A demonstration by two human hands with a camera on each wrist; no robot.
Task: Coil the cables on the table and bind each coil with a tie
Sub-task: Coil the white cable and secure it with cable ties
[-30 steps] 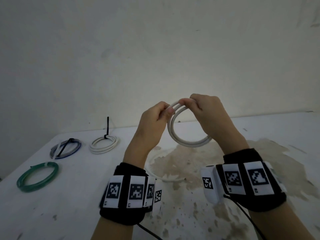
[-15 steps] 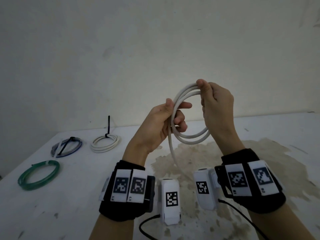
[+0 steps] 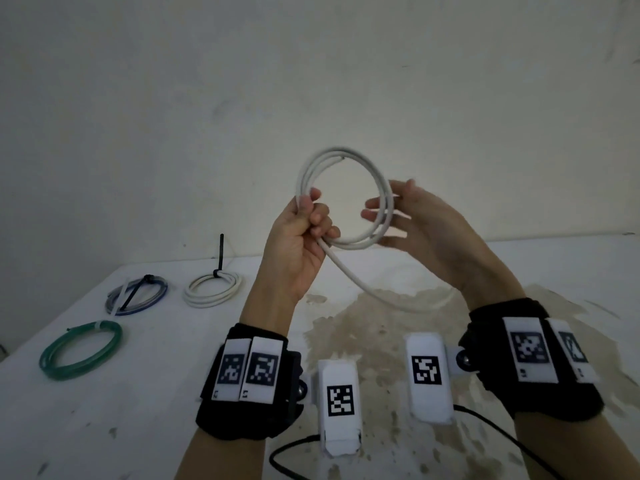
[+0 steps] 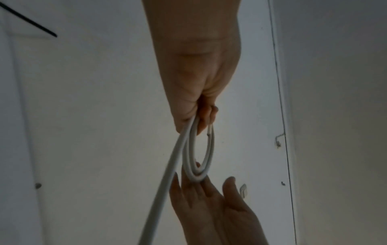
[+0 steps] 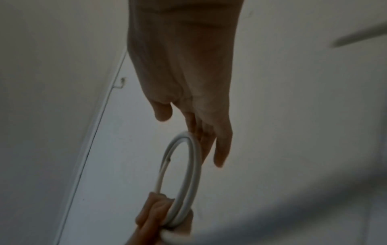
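- The left hand is raised above the table, its grip curled tight around the left side of a white cable that is wound into a couple of loops in the air.
- The right hand is spread, fingers straight and wide; the right side of the coil lies across its fingers, touched but not clutched.
- In the left wrist view the same loops run from the closed left hand down to the flat right hand.
- A loose tail of the cable leaves the left fist, slants down to the right and passes behind the right wrist.
- On the far left of the table lie three finished coils, well apart from the hands: a white coil with a black tie sticking straight up, a blue and grey coil crossed by a black tie, and nearer, a green coil with a pale band.
- Both wrists wear black straps with white printed tags, and a brown stain marks the table below the hands.
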